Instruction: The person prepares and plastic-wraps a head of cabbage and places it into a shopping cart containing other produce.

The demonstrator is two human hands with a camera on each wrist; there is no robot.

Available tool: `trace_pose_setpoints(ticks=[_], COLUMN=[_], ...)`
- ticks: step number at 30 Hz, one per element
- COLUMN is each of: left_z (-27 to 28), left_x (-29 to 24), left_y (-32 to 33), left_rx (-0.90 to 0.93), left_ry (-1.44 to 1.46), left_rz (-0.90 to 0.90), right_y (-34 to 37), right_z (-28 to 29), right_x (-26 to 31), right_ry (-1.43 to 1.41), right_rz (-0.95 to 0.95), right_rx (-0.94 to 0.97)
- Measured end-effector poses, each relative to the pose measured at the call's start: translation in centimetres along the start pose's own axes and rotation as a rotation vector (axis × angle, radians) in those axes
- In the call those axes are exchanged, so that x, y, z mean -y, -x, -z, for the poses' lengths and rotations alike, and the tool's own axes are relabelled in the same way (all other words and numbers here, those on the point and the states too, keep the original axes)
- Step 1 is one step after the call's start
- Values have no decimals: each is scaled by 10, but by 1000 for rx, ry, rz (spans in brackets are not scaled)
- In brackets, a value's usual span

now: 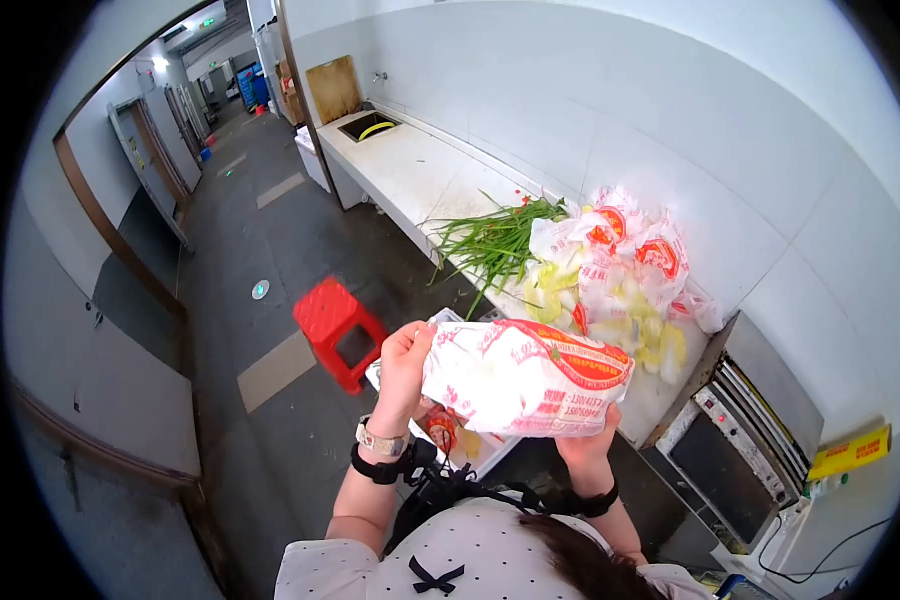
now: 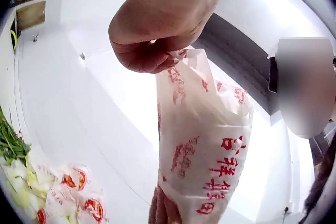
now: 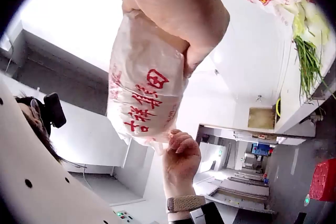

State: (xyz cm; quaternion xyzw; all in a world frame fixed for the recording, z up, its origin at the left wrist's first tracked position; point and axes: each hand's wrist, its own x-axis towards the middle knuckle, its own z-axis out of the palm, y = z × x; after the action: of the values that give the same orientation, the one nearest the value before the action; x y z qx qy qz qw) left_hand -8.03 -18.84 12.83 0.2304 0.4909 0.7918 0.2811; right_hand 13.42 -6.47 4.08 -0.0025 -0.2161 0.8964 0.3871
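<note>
A white plastic bag with red print is held up in the air between the two hands, in front of the counter and beside its front edge. The left hand pinches one end of it: thumb and fingertips are pressed together on a gathered corner, and the rest of the bag stretches away from them. The right hand grips the opposite end from below, with the thumb on the bag's edge; how far its other fingers curl round behind cannot be told. The bag's printed middle lies clear of both sets of fingers.

On the counter, green onions lie with their tops reaching over the front edge. Next to them, toward the end by the oven, pale yellow-green leaves lie among crumpled printed bags, which are heaped close to the wall edge. Near the far end are a sink and an upright board. A red stool stands on the floor, and a white box shows partly beneath the held bag.
</note>
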Motion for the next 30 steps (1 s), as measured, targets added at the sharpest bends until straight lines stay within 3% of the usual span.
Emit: trace_pose_setpoints(ticks=[3, 4, 6, 7, 8, 9, 11, 12, 14, 15, 16, 18, 21, 24, 25, 27, 30], left_z=[35, 41, 84, 91, 103, 105, 86, 70, 47, 46, 38, 30, 39, 41, 46, 52, 49], left_x=[-4, -23, -17, -14, 18, 29, 35, 24, 10, 18, 25, 18, 24, 17, 17, 27, 37], left_y=[-41, -51, -79, -85, -97, -94, -80, -70, -52, -45, -48, -38, -44, -40, -44, -49, -48], left_rx=[-122, -219, -229, -12, -211, -189, 14, 91, 354, 433, 497, 390, 416, 308, 229, 195, 110], left_ry=[-8, 113, 73, 141, -220, -510, -372, -321, -469, -278, -266, -468, -755, -619, -711, -611, -438], left_rz=[-249, -261, -202, -113, -234, -251, -82, 260, 305, 173, -17, -242, -169, -251, -299, -216, -105], right_y=[-5, -5, -11, -12, -13, -14, -18, -19, -25, -28, -31, -34, -38, -45, -43, -42, -42], right_z=[1, 3, -2, -10, -19, -24, -7, 1, 5, 6, 8, 17, 29, 27, 22, 28, 41], right_x=[-9, -8, -8, -9, -9, -11, -12, -11, -12, -13, -16, -23, -32, -34, -29, -23, -26], right_ry=[33, 23, 7, 12, 13, 9, 49, 66, 187, 249, 260, 282, 202, 318, 390, 512, 636], right_rz=[20, 28, 32, 50, 67, 99, 116, 126, 150, 165, 150, 121, 33, 55, 49, 32, 113], right_rx=[-82, -100, -111, -93, -73, -95, -89, -90, -105, -114, -122, -143, -124, -89, -89, -160, -43])
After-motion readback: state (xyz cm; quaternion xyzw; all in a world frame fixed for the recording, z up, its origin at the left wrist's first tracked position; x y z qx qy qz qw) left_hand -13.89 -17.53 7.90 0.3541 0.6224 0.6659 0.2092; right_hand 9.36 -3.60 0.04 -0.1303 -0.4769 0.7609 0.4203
